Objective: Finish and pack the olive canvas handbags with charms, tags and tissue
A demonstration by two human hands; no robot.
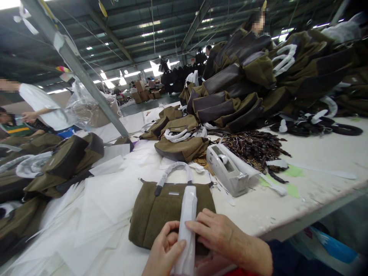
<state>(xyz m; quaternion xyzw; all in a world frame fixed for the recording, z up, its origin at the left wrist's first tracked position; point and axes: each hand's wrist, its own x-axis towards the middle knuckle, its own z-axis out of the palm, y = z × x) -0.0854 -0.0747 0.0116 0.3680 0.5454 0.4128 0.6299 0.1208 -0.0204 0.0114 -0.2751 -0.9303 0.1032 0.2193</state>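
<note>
Left hand (163, 249): fingers curled, clamped on the edge of my white plastic strip (188, 226).
Right hand (220, 235): fingers together, pressed on that strip.
Near: olive felt tote (161, 218) lying flat under both, on the table (304, 203).
Far right: tape dispenser (227, 170), stacked totes (227, 92).

One left hand (164, 249) and one right hand (222, 237) are seen, and one olive bag (161, 216), one white plastic strip (188, 218) and one tape dispenser (227, 170) are counted nearby.

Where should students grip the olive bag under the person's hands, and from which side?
Take the arched white-wrapped handle of the olive bag at its crown, from the far side: it loops clear of the flat-lying body, so fingers can probably pass under it.
</note>
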